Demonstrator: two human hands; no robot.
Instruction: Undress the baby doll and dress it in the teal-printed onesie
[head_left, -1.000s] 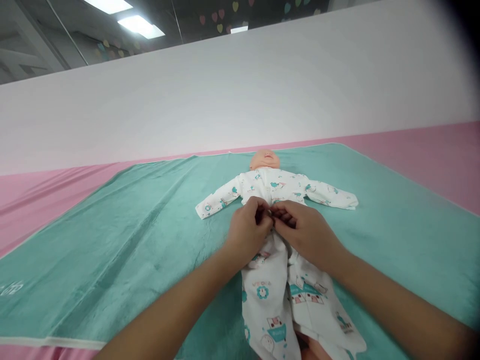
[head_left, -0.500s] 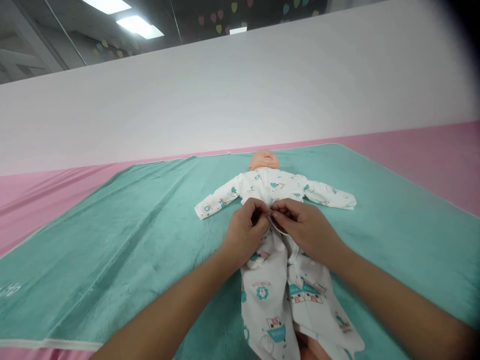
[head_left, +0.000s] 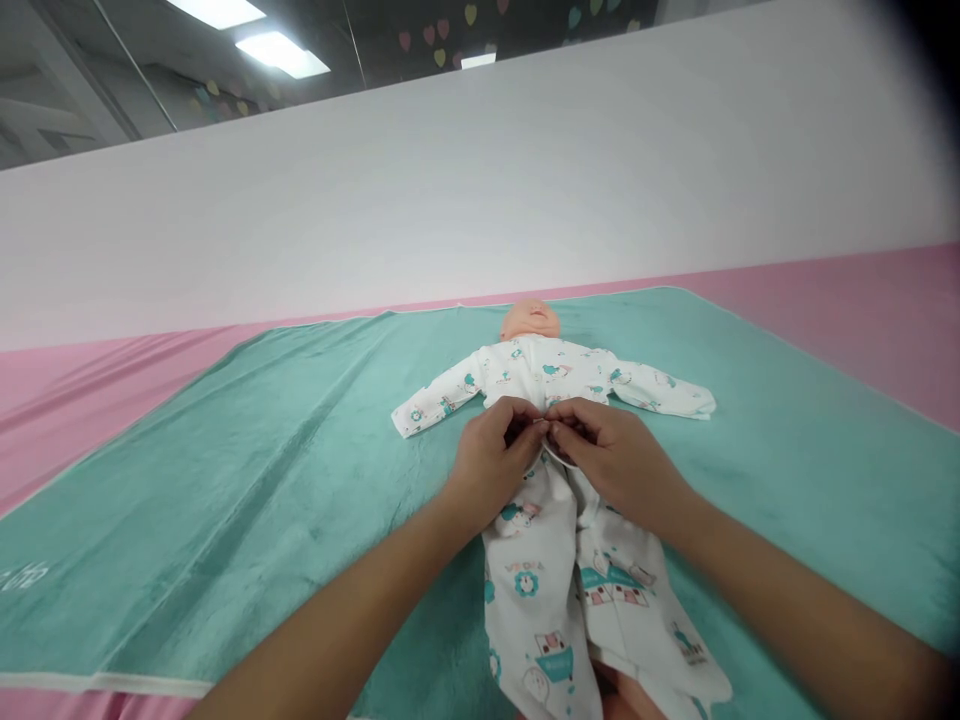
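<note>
A baby doll [head_left: 529,318] lies on its back on a teal blanket [head_left: 247,470], dressed in a white romper [head_left: 555,370] printed with teal and pink figures. Its sleeves spread out to both sides. My left hand [head_left: 491,462] and my right hand [head_left: 611,458] meet over the doll's belly. Both are closed in a pinch on the romper's front edges, fingertips touching each other. The romper legs [head_left: 577,600] run toward me and lie partly parted at the bottom.
The blanket covers a pink surface [head_left: 862,310] that shows at the left and right. A white wall panel [head_left: 480,190] rises behind it. Ceiling lights and paper hearts show at the top.
Both hands stay pinched at the same spot on the romper front, shifting only slightly. The doll has not moved.
</note>
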